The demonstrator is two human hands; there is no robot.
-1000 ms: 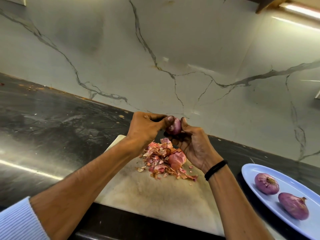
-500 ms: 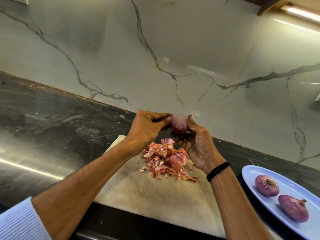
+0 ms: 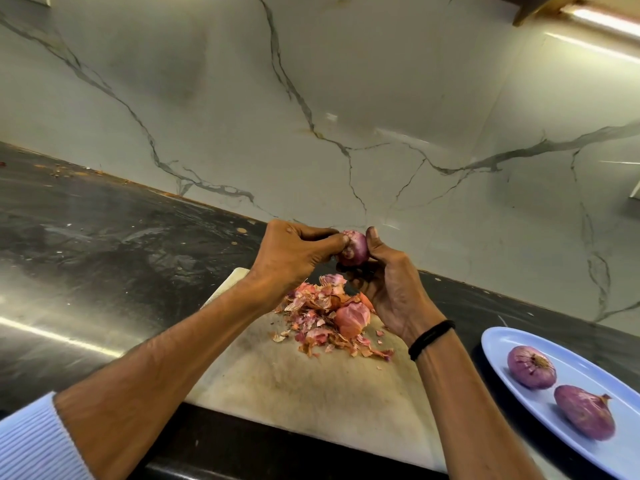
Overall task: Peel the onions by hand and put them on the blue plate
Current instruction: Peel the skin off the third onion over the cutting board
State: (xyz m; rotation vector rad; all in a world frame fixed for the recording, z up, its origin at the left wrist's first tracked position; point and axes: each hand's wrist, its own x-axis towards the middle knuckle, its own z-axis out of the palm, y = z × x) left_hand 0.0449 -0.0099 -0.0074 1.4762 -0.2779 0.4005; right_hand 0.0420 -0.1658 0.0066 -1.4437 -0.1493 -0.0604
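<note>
— The fingers (image 3: pixel 329 241) of the left hand (image 3: pixel 294 252) are pinched on the red onion (image 3: pixel 356 251) at its top; it is gripped by the right hand (image 3: pixel 391 285) above the peel pile (image 3: pixel 329 313).
— Peeling is judged under way?
— Yes; a pull outward is called for next. Bare cutting board (image 3: pixel 311 382) is seen nearer; past its right edge the blue plate (image 3: pixel 498 344) is set, two peeled onions (image 3: pixel 531 367) laid there.

Three onions (image 3: pixel 531 367), one blue plate (image 3: pixel 498 344), one board (image 3: pixel 311 393)
</note>
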